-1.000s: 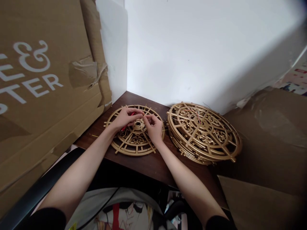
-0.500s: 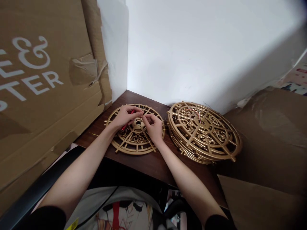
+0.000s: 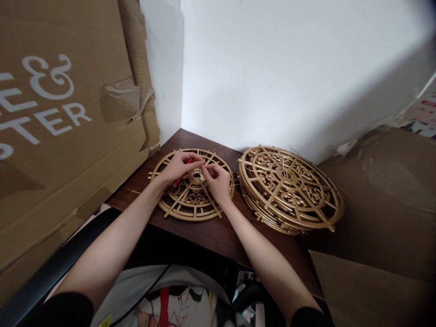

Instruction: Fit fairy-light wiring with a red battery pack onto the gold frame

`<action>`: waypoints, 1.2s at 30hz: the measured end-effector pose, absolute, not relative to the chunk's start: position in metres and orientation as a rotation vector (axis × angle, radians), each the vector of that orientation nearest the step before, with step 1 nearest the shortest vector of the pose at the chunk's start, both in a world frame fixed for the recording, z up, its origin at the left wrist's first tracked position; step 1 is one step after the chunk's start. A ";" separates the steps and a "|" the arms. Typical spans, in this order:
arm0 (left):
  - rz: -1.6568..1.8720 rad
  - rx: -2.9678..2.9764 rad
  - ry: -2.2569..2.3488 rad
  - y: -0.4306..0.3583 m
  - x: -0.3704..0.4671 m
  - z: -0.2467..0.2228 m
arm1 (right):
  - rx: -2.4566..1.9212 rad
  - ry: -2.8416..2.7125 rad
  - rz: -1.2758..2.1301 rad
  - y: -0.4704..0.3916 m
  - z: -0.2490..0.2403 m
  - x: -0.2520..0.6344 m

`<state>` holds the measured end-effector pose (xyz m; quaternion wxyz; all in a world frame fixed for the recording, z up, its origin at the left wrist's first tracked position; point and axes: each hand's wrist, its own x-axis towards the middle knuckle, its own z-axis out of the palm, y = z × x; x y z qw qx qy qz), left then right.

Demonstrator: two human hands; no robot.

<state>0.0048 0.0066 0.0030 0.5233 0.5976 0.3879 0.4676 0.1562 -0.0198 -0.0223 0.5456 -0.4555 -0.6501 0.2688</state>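
Observation:
A round gold openwork frame [image 3: 195, 212] lies flat on the dark wooden table [image 3: 207, 234]. Over its hub, my left hand [image 3: 180, 167] has its fingers closed around a red-handled tool [image 3: 177, 181], most of which the hand hides. My right hand [image 3: 217, 181] is pinched just beside the left fingertips, above the hub. What the right fingertips hold is too small to make out. Thin yellow wire [image 3: 134, 191] sticks out past the frame's left edge.
To the right stands a stack of similar gold frames [image 3: 289, 197] with thin wires on top. A large cardboard box [image 3: 78, 150] rises on the left, and more cardboard [image 3: 381, 190] is at the right. The white wall [image 3: 259, 81] is behind the table.
My left fingers have shifted slightly at the fingertips and sit a little lower over the hub. The camera view has moved very slightly; the frames stay in place.

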 end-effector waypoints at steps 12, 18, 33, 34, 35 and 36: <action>1.390 1.262 0.958 0.013 0.001 0.001 | -1.081 -1.526 0.628 -0.019 -0.022 0.156; 1.416 1.227 0.968 0.018 -0.001 -0.003 | -1.111 -1.514 0.625 -0.020 -0.022 0.156; 1.125 1.470 0.971 0.007 0.002 0.000 | -1.103 -1.530 0.579 -0.020 -0.021 0.155; 1.139 1.463 0.977 0.007 0.002 0.001 | -1.100 -1.533 0.571 -0.020 -0.021 0.155; 1.156 1.452 0.984 0.007 0.002 0.002 | -1.094 -1.535 0.560 -0.020 -0.021 0.155; 1.175 1.441 0.992 0.007 0.002 0.002 | -1.088 -1.536 0.551 -0.020 -0.022 0.155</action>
